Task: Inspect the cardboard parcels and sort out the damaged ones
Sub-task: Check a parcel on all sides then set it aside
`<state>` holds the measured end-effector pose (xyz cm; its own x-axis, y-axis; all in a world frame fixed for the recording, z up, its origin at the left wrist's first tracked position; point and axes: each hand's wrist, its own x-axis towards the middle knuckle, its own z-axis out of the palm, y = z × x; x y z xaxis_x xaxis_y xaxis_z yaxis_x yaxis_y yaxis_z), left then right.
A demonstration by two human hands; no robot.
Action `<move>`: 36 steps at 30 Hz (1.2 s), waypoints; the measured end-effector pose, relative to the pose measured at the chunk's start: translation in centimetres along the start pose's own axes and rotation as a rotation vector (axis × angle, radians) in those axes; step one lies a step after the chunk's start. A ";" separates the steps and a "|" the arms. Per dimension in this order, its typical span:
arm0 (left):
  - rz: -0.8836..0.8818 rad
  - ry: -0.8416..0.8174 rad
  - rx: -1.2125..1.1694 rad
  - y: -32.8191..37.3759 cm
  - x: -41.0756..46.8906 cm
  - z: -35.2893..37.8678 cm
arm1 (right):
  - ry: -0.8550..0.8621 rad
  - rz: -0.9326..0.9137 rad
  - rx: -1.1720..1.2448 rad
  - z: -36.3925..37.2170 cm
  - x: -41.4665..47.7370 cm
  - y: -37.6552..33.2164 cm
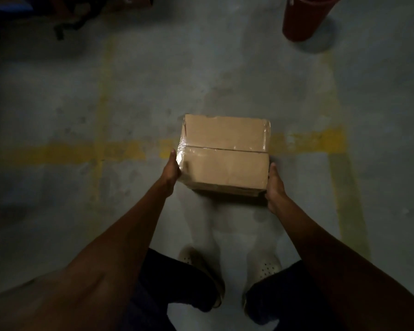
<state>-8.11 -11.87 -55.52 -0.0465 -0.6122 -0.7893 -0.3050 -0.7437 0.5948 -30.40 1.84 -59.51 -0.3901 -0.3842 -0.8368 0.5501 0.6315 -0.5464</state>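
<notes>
Both hands are clamped on one parcel, set apart by its width. The left hand (173, 168) grips the parcel's left side with the thumb lying up along the taped edge. The right hand (274, 187) grips the near right corner with the thumb pointing up the side. The fingers of both are hidden behind or under the cardboard.

The brown rectangular cardboard parcel (225, 152) sits mid-frame, straight out in front of the person. Its top faces the camera and the flap seam runs from 9 to 3 o'clock. Clear glossy tape (184, 149) wraps the seam and the left edge, wrinkled there and catching the light. The near lower edge looks creased, though the dim light blurs it. Whether the underside touches the ground cannot be told.

Beneath lies a grey concrete floor (58, 111), stained and scuffed. Worn yellow painted lines (81, 151) form a grid on it, one band passing behind the parcel from 9 to 3 o'clock.

At 1 o'clock from the parcel, well apart, stands a red cylindrical bin (302, 19). At 11 o'clock, along the far edge, is dark clutter (67, 27) too shadowed to identify.

At 6 o'clock are the person's pale perforated shoes (268, 267) and dark trouser legs (153, 290). The room is dimly lit.
</notes>
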 end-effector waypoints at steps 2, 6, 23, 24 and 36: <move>0.006 0.023 -0.010 0.1 -0.3 0.0 | 0.011 -0.022 0.012 -0.2 -0.5 -0.5; 0.068 0.035 -0.039 2.9 -4.9 -0.9 | 0.026 -0.062 -0.048 -1.0 -3.3 -3.9; 0.268 0.229 -0.317 16.6 -36.5 -12.3 | -0.130 -0.403 -0.211 2.4 -36.4 -20.6; 0.286 0.271 -0.326 17.1 -38.1 -12.8 | -0.163 -0.418 -0.229 2.7 -37.8 -21.1; 0.340 0.710 -0.582 8.7 -57.4 -15.2 | -0.491 -0.633 -0.646 4.4 -50.5 -20.5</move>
<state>6.36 12.71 -2.68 0.5960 -0.6962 -0.4002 0.1448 -0.3970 0.9063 -18.75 5.35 -6.25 -0.0462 -0.9139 -0.4034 -0.2102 0.4037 -0.8904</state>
